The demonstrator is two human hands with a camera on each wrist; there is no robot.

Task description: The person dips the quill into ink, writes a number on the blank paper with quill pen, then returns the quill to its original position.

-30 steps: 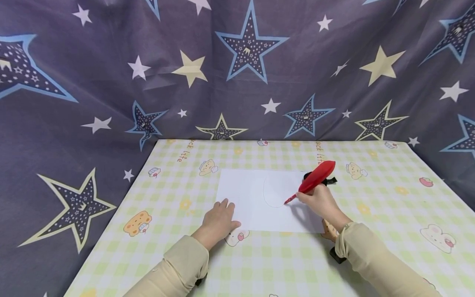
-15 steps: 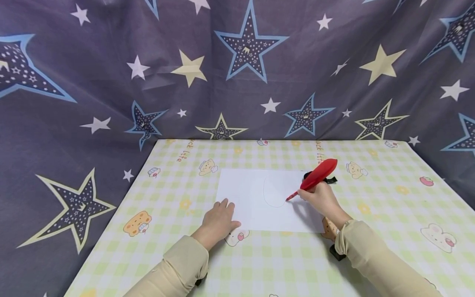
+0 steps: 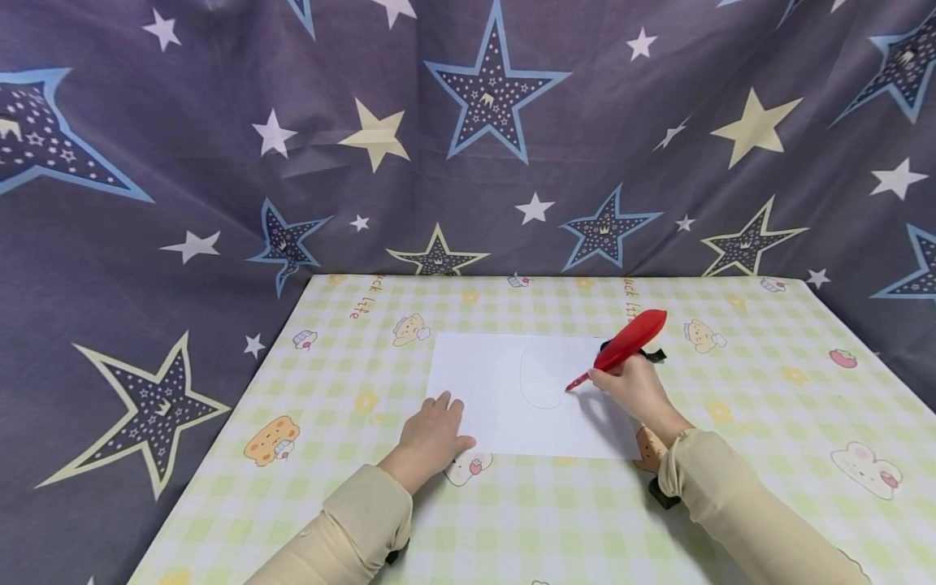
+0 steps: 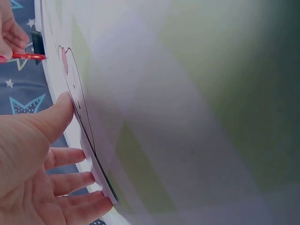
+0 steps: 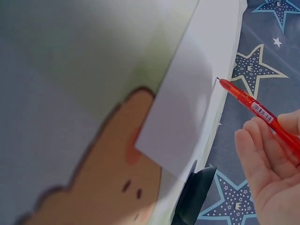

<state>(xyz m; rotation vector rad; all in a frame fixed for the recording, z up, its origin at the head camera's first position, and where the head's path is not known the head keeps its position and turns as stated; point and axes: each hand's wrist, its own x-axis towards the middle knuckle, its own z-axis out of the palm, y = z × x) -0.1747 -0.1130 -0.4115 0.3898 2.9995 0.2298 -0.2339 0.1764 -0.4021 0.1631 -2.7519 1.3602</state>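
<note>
A white sheet of paper (image 3: 486,382) lies on the table and bears a thin curved, U-shaped line. My left hand (image 3: 431,433) rests on its lower left corner, fingers relaxed and spread; the thumb and fingers also show along the paper's edge in the left wrist view. In my right hand (image 3: 638,394) a red feather-topped pen (image 3: 630,341) is pinched, slanting up to the right. Its tip meets the paper near the right end of the line. The right wrist view shows the red barrel (image 5: 255,108) with a barcode label, held by my fingers.
A checked green-and-white tablecloth (image 3: 556,528) with cartoon prints covers the table. A black object (image 3: 654,355) lies behind my right hand, partly hidden. A dark star-patterned curtain (image 3: 468,195) hangs behind and to the left of the table.
My right hand and the pen have moved slightly up and to the right, and the curved line's right end has grown a little. My left hand has stayed in place.
</note>
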